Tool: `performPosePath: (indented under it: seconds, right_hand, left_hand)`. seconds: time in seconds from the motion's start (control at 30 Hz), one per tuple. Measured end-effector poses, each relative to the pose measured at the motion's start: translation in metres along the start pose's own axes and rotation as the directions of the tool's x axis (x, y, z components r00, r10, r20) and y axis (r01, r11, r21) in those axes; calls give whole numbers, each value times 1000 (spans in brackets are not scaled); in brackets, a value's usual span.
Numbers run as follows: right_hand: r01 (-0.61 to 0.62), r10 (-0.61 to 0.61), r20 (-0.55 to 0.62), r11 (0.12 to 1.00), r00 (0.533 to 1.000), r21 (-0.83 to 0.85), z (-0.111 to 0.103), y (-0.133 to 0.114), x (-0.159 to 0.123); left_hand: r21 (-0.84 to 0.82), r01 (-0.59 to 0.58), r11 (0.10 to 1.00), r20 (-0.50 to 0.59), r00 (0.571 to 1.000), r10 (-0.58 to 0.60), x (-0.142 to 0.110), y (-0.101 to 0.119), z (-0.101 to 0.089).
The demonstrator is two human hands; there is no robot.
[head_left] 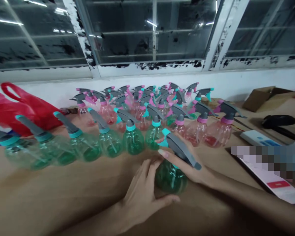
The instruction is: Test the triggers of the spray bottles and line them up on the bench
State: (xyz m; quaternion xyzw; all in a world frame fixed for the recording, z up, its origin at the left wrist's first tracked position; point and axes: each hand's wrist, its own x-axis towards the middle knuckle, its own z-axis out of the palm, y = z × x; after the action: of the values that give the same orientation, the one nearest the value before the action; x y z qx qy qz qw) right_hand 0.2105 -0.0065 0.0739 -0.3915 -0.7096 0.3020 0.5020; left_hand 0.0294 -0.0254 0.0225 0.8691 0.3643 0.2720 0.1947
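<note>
Closest to the person sits a green spray bottle (170, 178) with a grey spray head and a teal nozzle, between their two hands. Its spray head leans, nozzle up toward eleven o'clock and grey lever down toward four. I can't tell whether its base rests on the desk (93, 190).

The right hand (196, 168), at two o'clock on the bottle, is curled around the neck just under the spray head, its thumb across the near side and other fingers behind, their tips beside the nozzle. The left hand (142, 190), at eight o'clock, is half open in a cupped shape: its fingers lie against the bottle's side, while the thumb is spread wide from them, low along the near side. Whether that thumb presses on the bottle, I can't tell.

Outward from there, a row of green bottles (134, 142) with teal collars stands upright from nine round to nearly twelve o'clock, and pink bottles (218, 132) carry the line on to two. Behind them, toward twelve, more pink and teal sprayers (142, 106) crowd together. A red bag (36, 113) slumps at ten o'clock. A cardboard box (263, 98) stands open at two, a phone (272, 182) lies at three, and windows (149, 32) fill the wall at twelve.
</note>
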Motion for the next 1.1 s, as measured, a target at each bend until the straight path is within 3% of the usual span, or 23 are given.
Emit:
performPosePath:
  seconds: [0.27, 0.4, 0.63, 0.83, 1.1]
  right_hand:
    - [23, -21, 36, 999, 999, -44, -10, 4, 3]
    - [45, -44, 32, 998, 999, -51, -10, 0, 2]
    - [1, -6, -41, 991, 999, -136, -9, -8, 2]
    - [-6, 8, 23, 997, 1000, -75, -10, -4, 0]
    - [31, -31, -3, 998, 1000, -52, -11, 0, -2]
  left_hand:
    - [217, -46, 975, 130, 991, 18, -7, -31, 5]
    - [310, -52, 949, 151, 988, 5, -8, -32, 7]
    - [332, -91, 939, 194, 981, 27, -4, -28, 6]
    - [343, -112, 933, 186, 981, 49, -5, -29, 6]
    - [382, -130, 915, 206, 977, 52, -6, -29, 7]
